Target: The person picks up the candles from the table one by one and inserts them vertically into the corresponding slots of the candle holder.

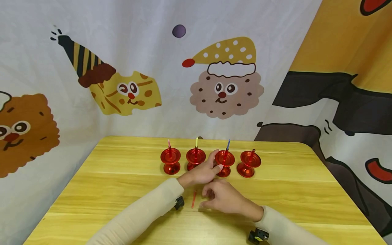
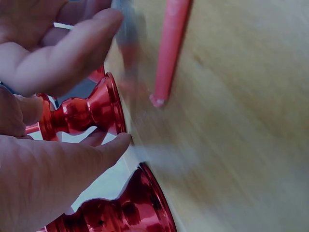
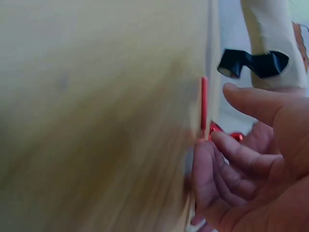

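Note:
In the head view my left hand holds the third red candle holder from the left, thumb in front and fingers at its far side. A thin blue candle stands in that holder. One left fingertip reaches the holder's base in the left wrist view. Nearer to me, a thin red candle lies on the wooden table. My right hand hovers just right of this candle, its fingers loosely bent and its thumb apart, with nothing between them.
To the left stand two more red holders, one with a pink candle, the other with a yellow candle. On the far right another red holder shows only its short socket. A printed cloth hangs behind the table.

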`<state>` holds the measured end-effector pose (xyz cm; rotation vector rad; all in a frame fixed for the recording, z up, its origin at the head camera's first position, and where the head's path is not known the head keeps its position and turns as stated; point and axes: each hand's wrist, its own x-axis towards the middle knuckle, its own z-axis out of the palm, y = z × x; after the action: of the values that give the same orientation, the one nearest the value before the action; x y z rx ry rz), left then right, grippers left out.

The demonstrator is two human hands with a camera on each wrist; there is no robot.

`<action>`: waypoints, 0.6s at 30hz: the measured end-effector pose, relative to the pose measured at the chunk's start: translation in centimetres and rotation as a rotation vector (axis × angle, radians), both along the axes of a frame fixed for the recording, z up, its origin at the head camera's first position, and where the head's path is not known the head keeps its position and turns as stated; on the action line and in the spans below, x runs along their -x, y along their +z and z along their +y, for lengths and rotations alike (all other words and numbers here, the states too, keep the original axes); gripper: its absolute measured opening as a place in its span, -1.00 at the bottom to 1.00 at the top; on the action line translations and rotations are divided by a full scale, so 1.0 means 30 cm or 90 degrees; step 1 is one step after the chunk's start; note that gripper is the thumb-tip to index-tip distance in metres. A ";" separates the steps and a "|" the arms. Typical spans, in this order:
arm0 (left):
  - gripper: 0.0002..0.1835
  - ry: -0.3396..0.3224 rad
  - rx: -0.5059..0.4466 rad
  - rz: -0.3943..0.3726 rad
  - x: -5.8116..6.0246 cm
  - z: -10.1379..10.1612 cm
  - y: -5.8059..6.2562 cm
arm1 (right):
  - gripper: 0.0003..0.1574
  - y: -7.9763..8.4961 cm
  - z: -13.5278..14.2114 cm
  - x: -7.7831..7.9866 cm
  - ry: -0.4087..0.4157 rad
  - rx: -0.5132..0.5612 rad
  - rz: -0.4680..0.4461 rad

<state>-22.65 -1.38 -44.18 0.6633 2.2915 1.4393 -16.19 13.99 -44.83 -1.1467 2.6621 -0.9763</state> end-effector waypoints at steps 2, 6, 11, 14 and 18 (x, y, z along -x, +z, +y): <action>-0.21 0.002 0.003 -0.003 0.000 -0.001 -0.001 | -0.61 -0.006 -0.023 -0.001 -0.009 -0.006 0.005; -0.20 0.005 0.000 -0.006 -0.002 -0.002 -0.002 | -0.40 -0.013 -0.065 -0.005 -0.040 -0.036 0.008; -0.20 0.004 -0.008 -0.007 0.000 -0.002 -0.004 | -0.25 -0.024 -0.100 -0.009 -0.092 -0.114 0.003; -0.20 0.002 -0.012 -0.013 0.000 -0.002 -0.003 | -0.26 -0.025 -0.110 -0.012 -0.100 -0.142 0.007; -0.21 0.000 -0.017 -0.020 0.000 0.000 -0.002 | -0.32 -0.025 -0.102 -0.009 -0.084 -0.136 0.022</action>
<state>-22.64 -1.37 -44.25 0.6450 2.2526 1.4713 -15.92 10.93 -45.60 -0.9632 2.8170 -0.6719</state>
